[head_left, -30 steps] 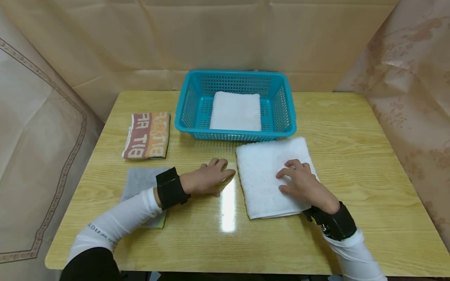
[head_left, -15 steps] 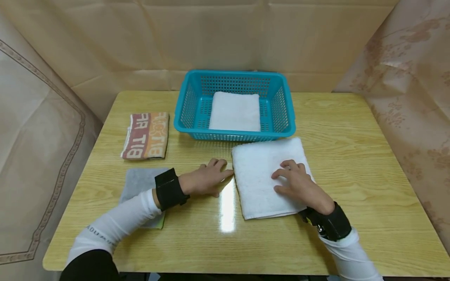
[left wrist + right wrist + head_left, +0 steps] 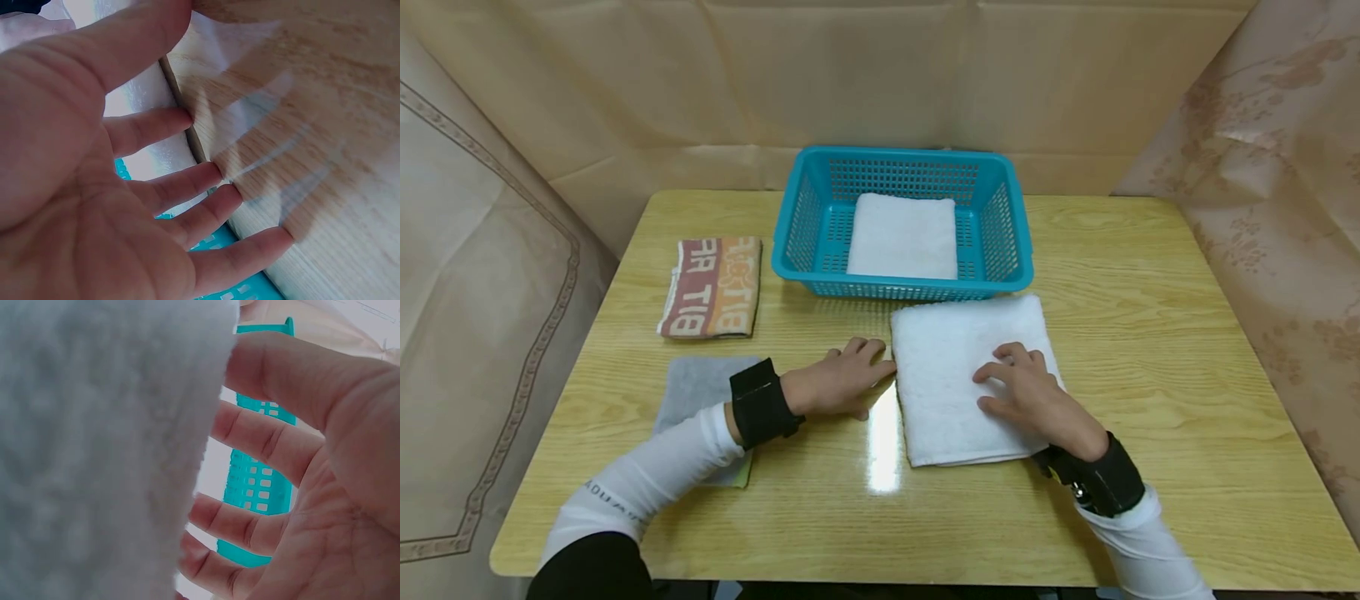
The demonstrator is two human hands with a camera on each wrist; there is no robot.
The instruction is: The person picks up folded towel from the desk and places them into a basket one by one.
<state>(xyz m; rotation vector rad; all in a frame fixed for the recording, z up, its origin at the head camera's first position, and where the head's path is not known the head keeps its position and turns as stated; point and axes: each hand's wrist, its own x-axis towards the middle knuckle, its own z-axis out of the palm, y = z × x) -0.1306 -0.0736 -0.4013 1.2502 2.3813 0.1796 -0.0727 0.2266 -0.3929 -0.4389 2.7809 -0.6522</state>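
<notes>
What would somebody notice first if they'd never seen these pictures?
Probably the bright blue basket at the back of the table, with a folded white towel lying inside. Next, perhaps, the other white towel just in front, with the person's right hand on it. The red-and-orange towel with big letters, left of the basket, stands out too.

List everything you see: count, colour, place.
Table: one, yellowish, central
Basket: one, blue, back of table
Small towel: one, white, in basket
Large towel: one, white, in front of basket
Patterned towel: one, red-orange, left of basket
Grey towel: one, grey, left of large towel
Drapes: three, pale, behind and beside table
Wristbands: two, black, on wrists
Sleeves: two, white, on forearms
Upper sleeve: one, black, left arm
Left hand: one, bare, on table beside large towel
Right hand: one, bare, on large towel
</notes>
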